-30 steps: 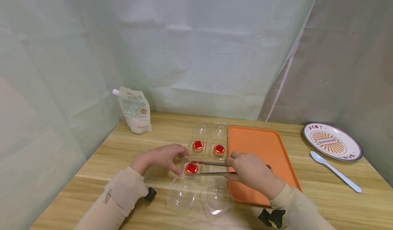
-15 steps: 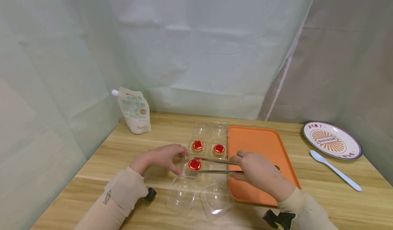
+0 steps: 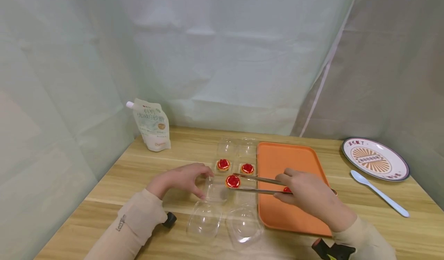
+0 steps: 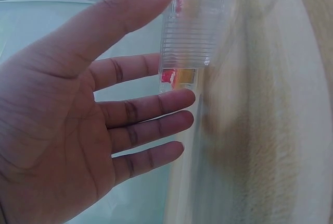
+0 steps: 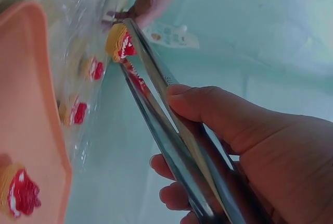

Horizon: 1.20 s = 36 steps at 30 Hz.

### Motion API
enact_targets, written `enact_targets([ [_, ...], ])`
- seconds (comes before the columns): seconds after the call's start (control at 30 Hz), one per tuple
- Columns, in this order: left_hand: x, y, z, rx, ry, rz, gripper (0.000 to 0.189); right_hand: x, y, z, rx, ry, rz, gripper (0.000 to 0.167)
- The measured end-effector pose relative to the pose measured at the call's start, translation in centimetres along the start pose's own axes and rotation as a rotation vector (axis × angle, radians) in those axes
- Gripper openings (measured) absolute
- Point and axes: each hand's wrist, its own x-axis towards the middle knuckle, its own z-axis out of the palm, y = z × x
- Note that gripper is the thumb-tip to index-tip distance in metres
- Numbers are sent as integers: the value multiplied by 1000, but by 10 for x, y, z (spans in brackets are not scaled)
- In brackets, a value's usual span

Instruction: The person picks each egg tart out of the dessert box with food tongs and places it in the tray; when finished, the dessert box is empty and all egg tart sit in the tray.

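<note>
two tarts [image 3: 223, 164] are held in the far container [image 3: 227, 148]. another tart [image 3: 232, 181] is pinched by tongs [image 3: 256, 191], clasped in the right hand [image 3: 306, 190], above the near container [image 3: 216, 194], whose edge is touched by the spread left hand [image 3: 189, 177].

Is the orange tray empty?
No, the right wrist view shows a red-topped tart on the orange tray.

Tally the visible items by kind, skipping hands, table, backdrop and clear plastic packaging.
Red-topped tarts: 4
Metal tongs: 1
Orange tray: 1
Patterned plate: 1
Pale blue spoon: 1
White pouch: 1
Total: 9
</note>
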Motion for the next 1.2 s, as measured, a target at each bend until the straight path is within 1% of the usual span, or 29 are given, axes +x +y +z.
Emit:
enact_targets([
  [0.2, 1, 1, -1, -11, -3, -11, 62, -10, 10, -5, -7, -29, 54, 28],
  [0.4, 1, 0, -1, -29, -7, -10, 63, -21, 21, -7, -25, -10, 68, 26],
  [0.57, 0, 0, -1, -23, -4, -3, 63, -29, 28, -9, -29, -29, 108, 25],
  [0.67, 0, 0, -1, -36, -7, -15, 63, -33, 31, -10, -41, -37, 126, 26],
  [0.77, 1, 1, -1, -47, -15, -30, 63, -38, 34, -9, -60, -11, 116, 26],
  [0.9, 0, 1, -1, -50, -17, -37, 63, -45, 38, -8, -77, 64, 73, 26],
  [0.97, 1, 1, -1, -48, -15, -38, 63, -49, 41, -6, -78, 82, 66, 26],
  [1.03, 1, 1, 0, -46, -13, -37, 63, -52, 43, -5, -76, 77, 77, 26],
  [1.13, 1, 0, 0, -38, -9, -23, 64, -58, 46, -3, -67, 40, 114, 26],
  [1.2, 1, 0, 0, -33, -7, -13, 65, -61, 47, -2, -66, 32, 124, 26],
])
